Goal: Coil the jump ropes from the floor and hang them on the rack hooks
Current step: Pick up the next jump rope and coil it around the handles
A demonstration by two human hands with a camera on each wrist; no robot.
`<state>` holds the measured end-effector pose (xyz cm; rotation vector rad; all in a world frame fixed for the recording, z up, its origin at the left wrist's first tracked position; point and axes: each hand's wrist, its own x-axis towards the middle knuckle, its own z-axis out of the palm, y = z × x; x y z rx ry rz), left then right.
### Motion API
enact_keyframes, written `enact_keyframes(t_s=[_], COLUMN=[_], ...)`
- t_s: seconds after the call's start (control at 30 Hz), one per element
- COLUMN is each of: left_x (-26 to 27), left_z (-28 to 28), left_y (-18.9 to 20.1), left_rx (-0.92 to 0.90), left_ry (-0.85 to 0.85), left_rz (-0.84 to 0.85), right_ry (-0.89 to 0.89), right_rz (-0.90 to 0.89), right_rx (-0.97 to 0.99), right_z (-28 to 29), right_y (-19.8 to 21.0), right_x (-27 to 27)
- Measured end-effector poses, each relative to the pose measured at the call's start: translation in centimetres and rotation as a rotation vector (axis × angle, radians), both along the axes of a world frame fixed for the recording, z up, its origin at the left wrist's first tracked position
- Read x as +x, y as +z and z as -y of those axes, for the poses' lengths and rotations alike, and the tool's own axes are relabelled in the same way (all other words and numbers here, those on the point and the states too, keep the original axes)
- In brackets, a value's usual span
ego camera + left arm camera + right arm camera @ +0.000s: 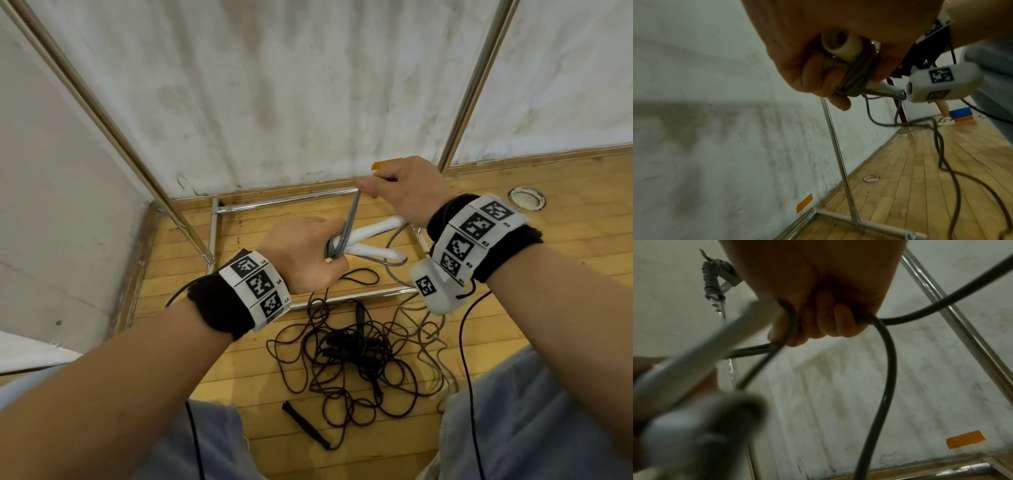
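Centre of the head view, and the left hand (305,255) is clenched tight round the two white handles (370,240) of the grey jump rope (352,216), several turns of cord already bound round them right at the fist. Just above and to the right, the right hand (404,192) has its fingers curled round the same grey cord, drawing a taut stretch up from the bundle. The right wrist view confirms it: cord runs through the closed fingers (826,322) and loops away below. So this looks like the wrapping step, mid-coil, with grey slack trailing down to the floor at the right of the frame.

Lower centre of the head view, a dark rope (342,356) lies in a loose tangle on the wooden floor (565,240), a black handle (305,425) beside it, untouched. The metal rack (113,126) stands against the wall, poles running to the upper left and upper right; no hooks show in the head view.

Next, I'd judge, the right hand needs to carry the cord round the handles again, keeping tension so the turns don't slip, until the slack is used up
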<state>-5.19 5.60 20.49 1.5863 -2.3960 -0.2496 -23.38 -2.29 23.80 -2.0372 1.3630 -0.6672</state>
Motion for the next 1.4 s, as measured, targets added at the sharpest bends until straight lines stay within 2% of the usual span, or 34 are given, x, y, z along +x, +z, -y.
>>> enact_keyframes(t_s=[0.2, 0.3, 0.47, 0.53, 0.63, 0.83, 0.9, 1.0, 1.07, 1.1, 1.23, 1.3, 1.4], left_x=[0.3, 0.3, 0.4, 0.4, 0.8, 1.3, 1.0, -0.2, -1.1, -1.3, -1.0, 0.3, 3.0], left_z=[-0.5, -0.6, 0.4, 1.1, 1.8, 2.1, 1.7, 1.0, 0.9, 1.0, 1.4, 1.8, 2.5], left_y=[2.4, 3.4, 4.6, 4.7, 4.5, 3.8, 4.1, 4.6, 4.7, 4.8, 5.3, 5.6, 5.6], left_rx=[-0.055, -0.094, -0.181, -0.160, -0.082, -0.053, -0.034, -0.010, 0.005, 0.015, -0.018, -0.082, -0.126], left_ry=[0.010, 0.062, 0.344, 0.432, 0.498, 0.434, 0.386, 0.307, 0.292, 0.293, 0.291, 0.310, 0.407], left_rz=[-0.181, -0.272, -0.465, -0.572, -0.733, -0.653, -0.625, -0.584, -0.604, -0.642, -0.769, -0.735, -0.542], right_ry=[0.088, 0.057, 0.145, 0.155, 0.167, 0.197, 0.154, 0.017, -0.044, -0.035, 0.201, 0.221, 0.104], right_rz=[0.126, 0.162, 0.213, 0.245, 0.177, -0.011, -0.087, -0.282, -0.229, -0.116, 0.361, 0.303, 0.118], right_rx=[0.181, 0.290, 0.290, 0.254, 0.130, 0.051, 0.051, -0.056, -0.041, 0.024, 0.485, 0.457, 0.211], right_z=[0.1, 0.0, -2.3, -3.2, -4.5, -4.5, -3.7, -2.3, -2.0, -2.2, -3.9, -3.7, -3.0], right_y=[0.6, -0.1, -2.1, -2.4, -2.7, -2.5, -2.4, -2.2, -2.4, -2.6, -2.7, -2.6, -2.7], right_x=[-0.4, 0.3, 2.8, 4.0, 5.1, 4.8, 4.2, 3.5, 3.4, 3.6, 4.4, 4.1, 3.5])
